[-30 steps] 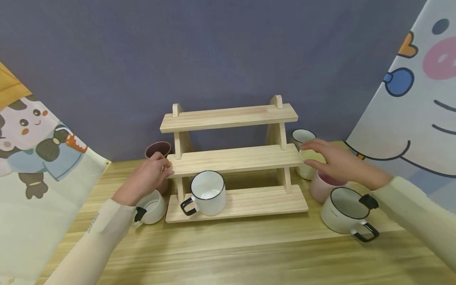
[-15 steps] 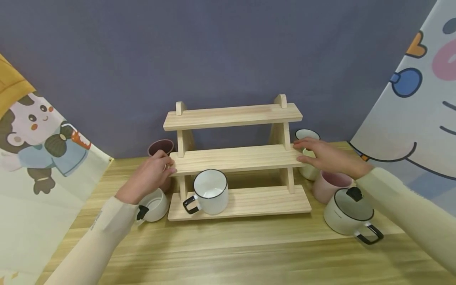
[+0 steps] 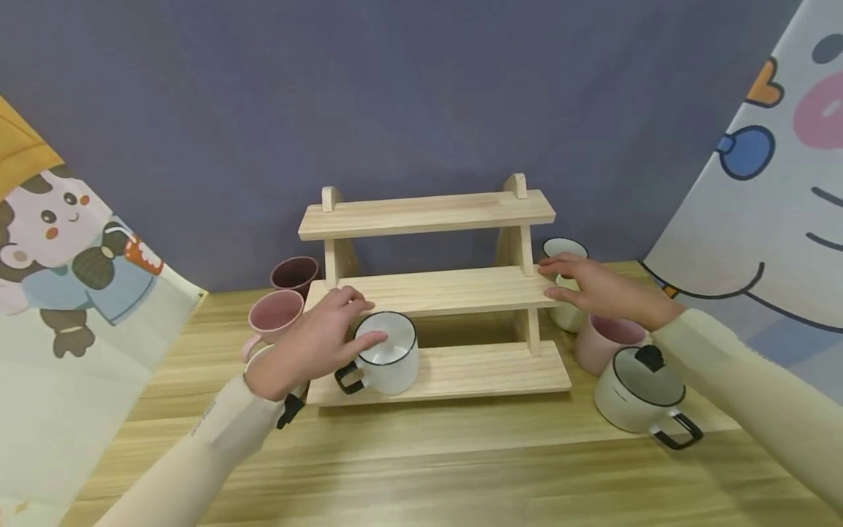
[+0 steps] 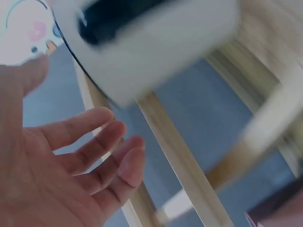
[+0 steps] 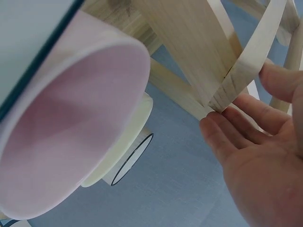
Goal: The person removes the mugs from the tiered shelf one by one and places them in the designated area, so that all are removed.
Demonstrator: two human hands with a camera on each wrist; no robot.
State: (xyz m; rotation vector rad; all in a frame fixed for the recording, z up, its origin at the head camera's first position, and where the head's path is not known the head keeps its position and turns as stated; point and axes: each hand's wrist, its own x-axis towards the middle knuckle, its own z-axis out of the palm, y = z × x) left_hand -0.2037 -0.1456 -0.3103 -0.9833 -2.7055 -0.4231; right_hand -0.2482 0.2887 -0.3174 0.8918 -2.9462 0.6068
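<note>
In the head view, a white enamel mug (image 3: 399,375) with a black rim and black handle stands on the bottom tier at the left of a three-tier wooden display stand (image 3: 441,289). My left hand (image 3: 315,342) is at the mug's left, thumb apart from the fingers, over its rim and handle. The left wrist view shows that palm with loosely bent fingers beside the blurred mug (image 4: 161,56), gripping nothing. My right hand (image 3: 602,294) holds the right end of the middle tier. In the right wrist view, the shelf end (image 5: 244,71) sits between thumb and fingers.
Left of the stand are a dark mauve cup (image 3: 294,274), a pink mug (image 3: 275,310) and a white vessel mostly behind my left arm. At right stand a white cup (image 3: 565,247), a pale yellow-green cup (image 3: 568,316), a pink cup (image 3: 602,351) and a white pot (image 3: 635,399).
My left hand has left the middle tier's left end and moved right and toward me to the mug. My right hand has come from over the right-hand cups to the middle tier's right end.
</note>
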